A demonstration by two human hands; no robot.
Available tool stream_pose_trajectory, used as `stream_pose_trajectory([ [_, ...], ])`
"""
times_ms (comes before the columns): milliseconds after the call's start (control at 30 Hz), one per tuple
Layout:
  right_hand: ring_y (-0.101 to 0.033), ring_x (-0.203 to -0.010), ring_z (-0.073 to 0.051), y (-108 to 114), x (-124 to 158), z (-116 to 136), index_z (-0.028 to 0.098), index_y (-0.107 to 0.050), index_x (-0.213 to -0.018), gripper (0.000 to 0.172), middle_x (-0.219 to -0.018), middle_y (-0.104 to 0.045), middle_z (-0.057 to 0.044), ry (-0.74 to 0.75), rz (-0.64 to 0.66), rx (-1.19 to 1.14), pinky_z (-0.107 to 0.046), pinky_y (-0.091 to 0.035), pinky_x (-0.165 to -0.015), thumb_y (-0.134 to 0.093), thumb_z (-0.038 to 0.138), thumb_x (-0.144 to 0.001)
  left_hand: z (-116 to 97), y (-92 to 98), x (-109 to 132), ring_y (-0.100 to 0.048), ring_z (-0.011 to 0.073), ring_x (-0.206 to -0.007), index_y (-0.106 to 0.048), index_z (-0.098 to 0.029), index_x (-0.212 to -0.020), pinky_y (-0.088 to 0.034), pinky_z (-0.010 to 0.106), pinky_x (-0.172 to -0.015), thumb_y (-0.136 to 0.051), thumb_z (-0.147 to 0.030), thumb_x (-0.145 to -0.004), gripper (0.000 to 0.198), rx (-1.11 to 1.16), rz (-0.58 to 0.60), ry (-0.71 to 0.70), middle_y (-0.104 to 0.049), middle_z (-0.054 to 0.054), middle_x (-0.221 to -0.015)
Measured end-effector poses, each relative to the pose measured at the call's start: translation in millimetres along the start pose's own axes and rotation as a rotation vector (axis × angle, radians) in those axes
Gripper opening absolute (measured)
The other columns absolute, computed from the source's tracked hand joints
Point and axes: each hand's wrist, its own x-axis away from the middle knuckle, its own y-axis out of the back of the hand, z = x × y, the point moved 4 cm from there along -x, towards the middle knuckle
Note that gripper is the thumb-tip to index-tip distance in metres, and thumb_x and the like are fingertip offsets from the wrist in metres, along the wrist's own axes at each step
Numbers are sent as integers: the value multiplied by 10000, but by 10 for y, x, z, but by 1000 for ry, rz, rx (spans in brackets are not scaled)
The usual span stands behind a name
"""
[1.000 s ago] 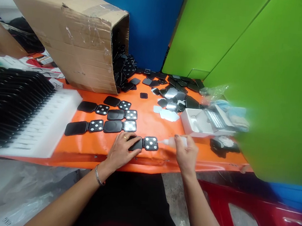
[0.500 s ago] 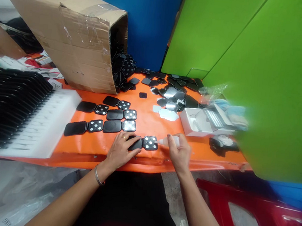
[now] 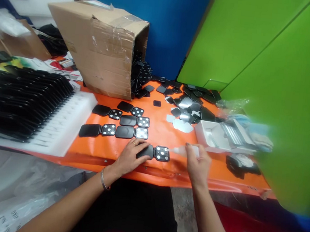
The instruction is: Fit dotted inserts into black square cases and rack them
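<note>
My left hand (image 3: 130,156) presses its fingers flat on the black oblong half of a hinged black part (image 3: 155,153) at the near edge of the orange table cover (image 3: 159,131). The part's square half carries several white dots. My right hand (image 3: 198,163) grips a small white squeeze bottle (image 3: 183,150), its nozzle pointing left and touching the square half's right edge. Several more hinged black parts (image 3: 128,122) lie in rows just beyond my left hand.
A tipped cardboard box (image 3: 103,57) spills black pieces at the back. A white rack (image 3: 56,128) with upright black plates stands at the left. Loose black and silver pieces (image 3: 186,106), a white tray (image 3: 214,135) and a black tool (image 3: 241,164) lie at the right beside green panels.
The camera has swung left, so everything sits further right in view. My right hand has brought the bottle's nozzle closer to the square half. My left hand stays on the part.
</note>
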Motion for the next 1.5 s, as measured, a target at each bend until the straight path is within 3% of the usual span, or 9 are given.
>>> stream_pose_trajectory([
  [133,-469,-483,-129,-162,-105,128,193,-524,-651,324,-525,-505,31,-31,52,-156,-239,-377,-471,-585,477,-795,245,308,-17,-478,220,-1166,-553,-219,-1219,-422,409,-1026,-480,-280,-921,313,-68,-137,40,-544,80,-1198],
  [233,-505,-522,-140,-394,-134,316,192,-530,-663,307,-553,-549,16,-2,104,-203,-243,-406,-503,-579,463,-798,494,434,-20,-428,256,-1232,-537,-188,-1233,-379,462,-1059,-482,-287,-916,336,-244,-156,65,-510,106,-1269],
  [367,-513,-539,-147,-727,-146,526,204,-508,-661,302,-562,-570,9,35,172,-203,-250,-410,-525,-562,458,-813,676,416,9,-434,285,-1224,-507,-183,-1260,-351,515,-1063,-508,-325,-903,384,-372,-155,68,-484,123,-1312],
  [533,-530,-555,-153,-1053,-162,649,211,-494,-676,294,-586,-581,1,124,224,-158,-255,-407,-538,-527,456,-835,687,379,40,-440,278,-1208,-521,-212,-1245,-385,503,-1034,-503,-314,-902,359,-346,-199,76,-499,108,-1284],
  [700,-503,-499,-143,-1240,-160,692,213,-489,-673,298,-541,-541,17,188,245,-63,-243,-372,-487,-521,464,-830,688,396,45,-439,275,-1208,-529,-224,-1235,-383,501,-1038,-507,-308,-898,348,-328,-207,81,-494,104,-1285],
  [967,-476,-467,-142,-1285,-121,760,220,-478,-689,287,-513,-504,26,270,250,65,-244,-353,-487,-511,461,-840,669,412,40,-429,273,-1206,-525,-234,-1232,-372,485,-1048,-526,-289,-886,351,-322,-206,89,-488,93,-1288],
  [1300,-537,-583,-161,-1058,-283,560,204,-508,-685,298,-619,-603,-14,138,182,-46,-263,-411,-563,-535,459,-837,687,405,45,-435,273,-1191,-536,-213,-1216,-376,477,-1047,-517,-288,-890,335,-336,-199,92,-486,98,-1289],
  [1500,-548,-577,-174,-1081,-271,507,217,-483,-676,296,-615,-611,-20,116,194,-24,-277,-418,-568,-535,466,-829,697,394,50,-417,275,-1225,-528,-211,-1234,-366,490,-1056,-490,-313,-909,342,-343,-189,80,-477,102,-1311],
])
